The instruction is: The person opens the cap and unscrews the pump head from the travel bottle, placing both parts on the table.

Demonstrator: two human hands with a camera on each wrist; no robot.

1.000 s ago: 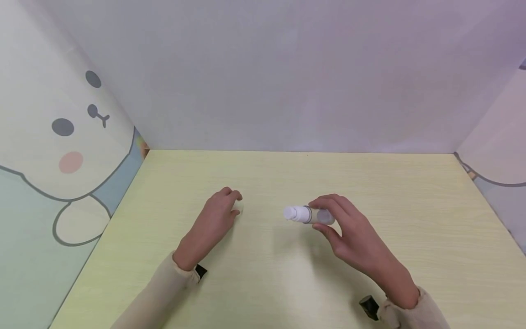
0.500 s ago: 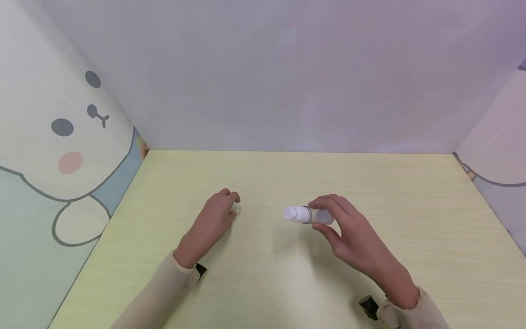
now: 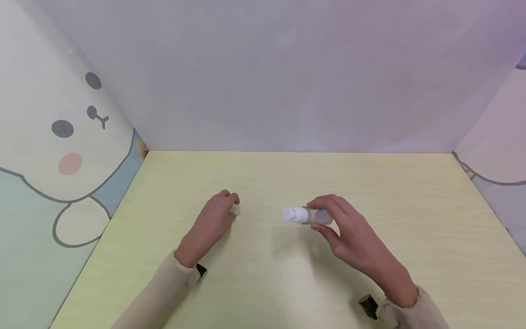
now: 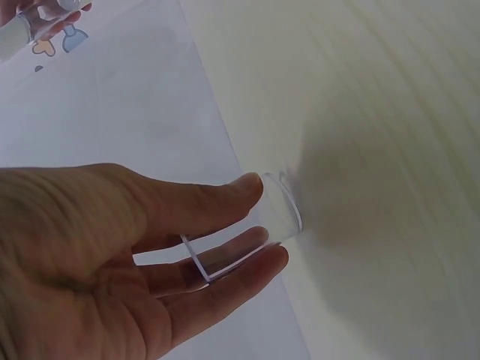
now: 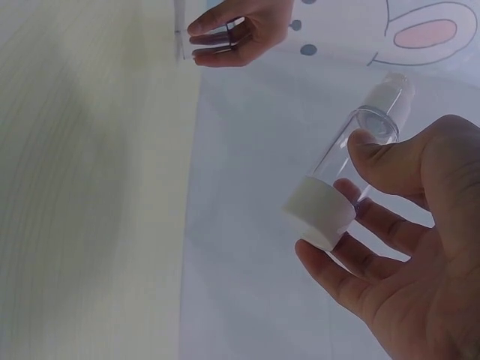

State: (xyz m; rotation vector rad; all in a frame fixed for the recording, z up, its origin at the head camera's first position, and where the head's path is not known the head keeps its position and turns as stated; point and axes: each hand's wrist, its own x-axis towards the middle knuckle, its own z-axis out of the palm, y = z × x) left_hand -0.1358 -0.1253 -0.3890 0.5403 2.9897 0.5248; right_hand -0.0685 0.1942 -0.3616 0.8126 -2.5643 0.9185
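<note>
My left hand pinches a clear plastic cap between thumb and fingers, low at the tabletop. Its rounded end faces the table; whether it touches cannot be told. In the left wrist view the cap's other rim, near the palm, shows between the fingers. To the right, my right hand grips a small pump bottle around its clear body. The bottle lies tilted on its side above the table, with its white pump top pointing left. At its other end is a white base.
Both hands are over a pale wood-grain table. A plain pale wall panel rises behind it, and a cartoon-printed panel stands at the left. Small black pieces sit by both cuffs.
My left hand and the clear cap have shifted very slightly left and toward me. The right hand with the pump bottle stays nearly still.
</note>
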